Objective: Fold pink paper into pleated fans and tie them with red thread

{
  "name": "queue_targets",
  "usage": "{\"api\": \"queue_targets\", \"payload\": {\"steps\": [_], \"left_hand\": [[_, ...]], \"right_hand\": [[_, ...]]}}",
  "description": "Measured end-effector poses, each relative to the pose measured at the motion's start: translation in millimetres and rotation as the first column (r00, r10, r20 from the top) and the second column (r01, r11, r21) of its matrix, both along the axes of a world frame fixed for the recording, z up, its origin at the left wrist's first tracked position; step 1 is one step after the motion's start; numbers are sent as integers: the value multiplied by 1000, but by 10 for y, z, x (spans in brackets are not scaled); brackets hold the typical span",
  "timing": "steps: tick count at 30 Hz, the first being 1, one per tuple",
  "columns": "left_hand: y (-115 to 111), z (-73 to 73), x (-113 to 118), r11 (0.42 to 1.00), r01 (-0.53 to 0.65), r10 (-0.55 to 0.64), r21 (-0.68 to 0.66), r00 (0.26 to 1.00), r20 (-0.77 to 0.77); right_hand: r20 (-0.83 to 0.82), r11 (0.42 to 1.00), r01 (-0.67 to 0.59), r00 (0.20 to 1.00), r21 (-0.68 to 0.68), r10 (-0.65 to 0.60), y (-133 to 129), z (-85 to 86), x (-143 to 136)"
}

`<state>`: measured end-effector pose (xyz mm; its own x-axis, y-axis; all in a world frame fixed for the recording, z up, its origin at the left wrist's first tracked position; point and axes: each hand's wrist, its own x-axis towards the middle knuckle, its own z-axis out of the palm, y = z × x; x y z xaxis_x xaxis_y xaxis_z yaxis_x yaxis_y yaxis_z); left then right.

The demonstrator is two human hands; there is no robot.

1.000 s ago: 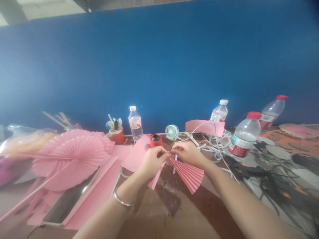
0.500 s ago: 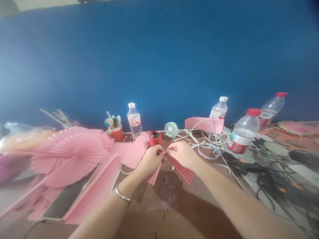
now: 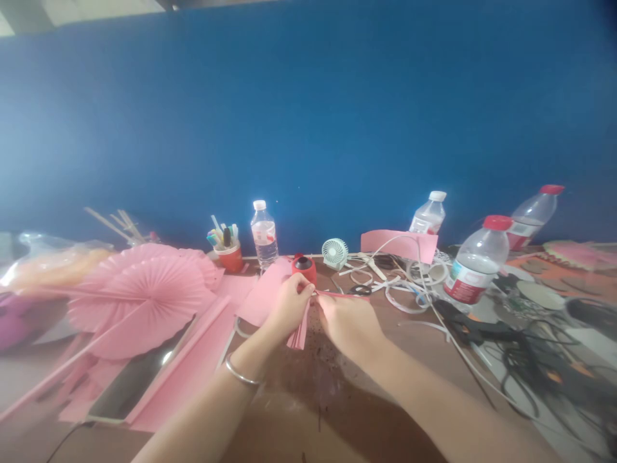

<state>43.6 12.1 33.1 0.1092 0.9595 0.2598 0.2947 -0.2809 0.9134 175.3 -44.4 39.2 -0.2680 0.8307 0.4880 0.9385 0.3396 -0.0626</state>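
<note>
Over the brown table, my left hand (image 3: 290, 308) is closed on a pleated strip of pink paper (image 3: 299, 331), whose folded end hangs below my fingers. My right hand (image 3: 349, 321) is closed at the same paper, its fingertips touching near my left ones. Another part of the paper stretches rightward above my right hand and shows as a thin edge. A red round object with a black top (image 3: 304, 269) stands just behind my hands. Flat pink paper (image 3: 263, 296) lies beside my left hand.
Pink pleated fans (image 3: 149, 296) and a dark phone (image 3: 130, 386) lie left. Behind are a pen cup (image 3: 230, 258), a water bottle (image 3: 265, 238) and a small fan (image 3: 334, 253). Bottles (image 3: 475, 263), a cord (image 3: 441, 321) and black cables (image 3: 520, 347) are at right.
My right hand has turned over the paper, whose right part has swung up from hanging down to pointing right. My left hand still grips it. The view has shifted slightly.
</note>
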Motion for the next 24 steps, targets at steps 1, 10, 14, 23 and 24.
{"api": "queue_targets", "payload": {"steps": [1, 10, 14, 23, 24], "left_hand": [[1, 8, -2, 1000, -15, 15, 9, 1000, 6], [26, 117, -62, 991, -133, 129, 25, 984, 125], [80, 133, -120, 981, -194, 190, -3, 958, 215], [57, 235, -135, 985, -161, 171, -58, 921, 351], [49, 256, -145, 986, -156, 167, -60, 920, 355]], "right_hand": [[32, 1000, -12, 999, 19, 12, -11, -18, -14], [140, 1000, 9, 990, -14, -7, -92, -56, -138], [124, 975, 60, 992, -216, -33, -130, -20, -160], [-457, 719, -295, 889, -629, -36, 309, -175, 124], [-474, 677, -333, 880, -657, -27, 386, -203, 223]]}}
